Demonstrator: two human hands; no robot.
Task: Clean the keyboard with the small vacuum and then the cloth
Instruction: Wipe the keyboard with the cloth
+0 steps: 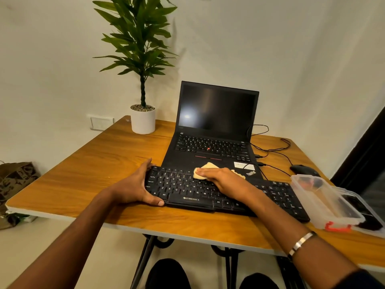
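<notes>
A black keyboard [187, 191] lies across the front of the wooden table [93, 163]. My left hand [133, 187] grips the keyboard's left end, thumb on the front edge and fingers over the back corner. My right hand [224, 181] lies flat on the middle keys and presses a beige cloth [205, 168] onto the upper rows. The cloth sticks out past my fingertips and partly lies under my palm. The small vacuum is not clearly in view.
An open black laptop [214, 130] stands right behind the keyboard. A potted plant [142, 119] is at the back left. A clear plastic box [325, 203] sits at the right, with a black mouse [302, 170] and cables [270, 149] behind it.
</notes>
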